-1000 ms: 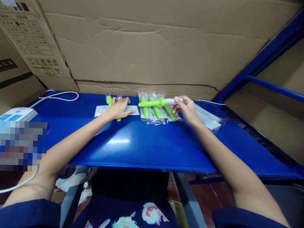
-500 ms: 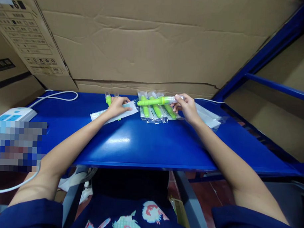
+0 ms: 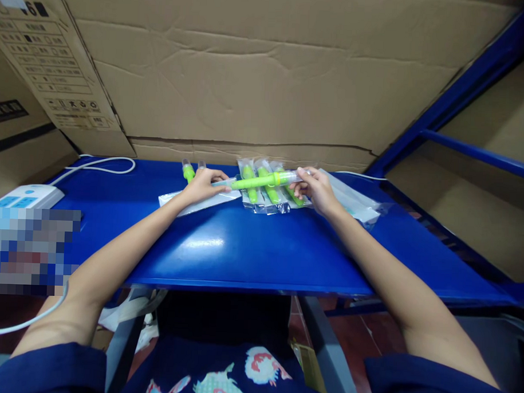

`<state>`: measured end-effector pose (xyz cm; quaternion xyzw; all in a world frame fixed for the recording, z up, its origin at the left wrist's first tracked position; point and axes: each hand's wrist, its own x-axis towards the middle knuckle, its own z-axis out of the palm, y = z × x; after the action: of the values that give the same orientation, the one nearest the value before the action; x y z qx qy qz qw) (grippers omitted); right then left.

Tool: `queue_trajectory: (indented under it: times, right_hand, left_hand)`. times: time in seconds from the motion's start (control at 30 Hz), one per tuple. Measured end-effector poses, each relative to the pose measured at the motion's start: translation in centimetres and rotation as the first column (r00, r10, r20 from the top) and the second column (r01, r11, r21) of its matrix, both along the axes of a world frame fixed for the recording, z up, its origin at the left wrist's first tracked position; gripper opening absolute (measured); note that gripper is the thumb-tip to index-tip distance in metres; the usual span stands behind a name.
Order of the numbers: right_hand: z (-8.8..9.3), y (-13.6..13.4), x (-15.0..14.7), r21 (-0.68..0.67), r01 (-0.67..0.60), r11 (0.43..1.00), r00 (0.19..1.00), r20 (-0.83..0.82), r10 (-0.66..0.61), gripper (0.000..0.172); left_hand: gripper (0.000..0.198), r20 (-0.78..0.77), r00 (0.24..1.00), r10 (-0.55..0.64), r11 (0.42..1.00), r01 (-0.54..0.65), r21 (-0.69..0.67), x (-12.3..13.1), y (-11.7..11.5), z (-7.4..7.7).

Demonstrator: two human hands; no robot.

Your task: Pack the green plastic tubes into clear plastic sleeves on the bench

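My right hand (image 3: 316, 190) pinches the clear end of a long green pen-like tool (image 3: 262, 180) and holds it level above a pile of bagged green tools (image 3: 268, 192). The tool's tip reaches the mouth of a clear flat bag (image 3: 201, 201) that my left hand (image 3: 203, 184) grips at its right end. Two loose green tools (image 3: 188, 171) lie just behind my left hand.
A stack of clear bags (image 3: 356, 201) lies to the right of my right hand. A white power strip (image 3: 23, 195) with its cable sits at the far left of the blue table (image 3: 251, 253). Cardboard boxes (image 3: 257, 76) wall the back.
My left hand has picked up the end of the flat bag and turned it toward the tool. My right hand has moved the green tool left and down to the bag's mouth.
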<state>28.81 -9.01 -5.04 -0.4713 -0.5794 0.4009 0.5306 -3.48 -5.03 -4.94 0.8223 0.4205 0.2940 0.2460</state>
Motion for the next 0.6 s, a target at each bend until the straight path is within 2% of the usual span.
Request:
queue_trajectory:
  times: [0.2,0.4,0.6]
  right_hand:
    - [-0.1,-0.4,-1.1,-0.034,-0.058,0.998,0.997,-0.042,0.057,0.055]
    - [-0.3,-0.9,-2.0,-0.019,-0.104,0.994,0.994,-0.04,0.103,0.06]
    - [-0.2,-1.6,-2.8,0.033,-0.162,0.986,0.985,0.065,0.159,0.063]
  left_hand:
    - [0.036,-0.011,0.994,-0.107,0.994,0.107,0.026,0.7,-0.9,0.1]
    - [0.035,-0.051,0.993,-0.11,0.993,0.111,0.025,1.3,-1.9,0.7]
    - [0.033,-0.015,0.994,-0.113,0.993,0.113,0.023,1.5,-2.2,0.7]
